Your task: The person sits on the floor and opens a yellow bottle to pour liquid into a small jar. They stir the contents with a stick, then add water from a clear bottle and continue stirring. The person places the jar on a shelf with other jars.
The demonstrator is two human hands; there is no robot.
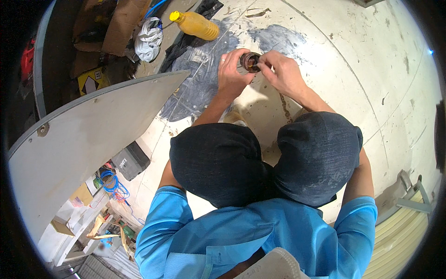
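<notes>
A small round jar or cup (250, 62) with a dark inside and some brown in it is held over the floor, beyond my knees. My left hand (232, 74) wraps around its left side, thumb at the near edge and fingers along the far side. The fingers of my right hand (284, 74) are pinched together at the jar's right rim, their tips at its mouth. Whatever they grip there, if anything, is too small or hidden to tell.
A clear bottle of yellow liquid with a yellow cap (195, 26) lies or leans at the far left. Close on my left rises a large pale panel (93, 121). Behind it are a dark case (131, 161) and a blue coiled hose (109, 181). Dark smears mark the pale floor (334, 42).
</notes>
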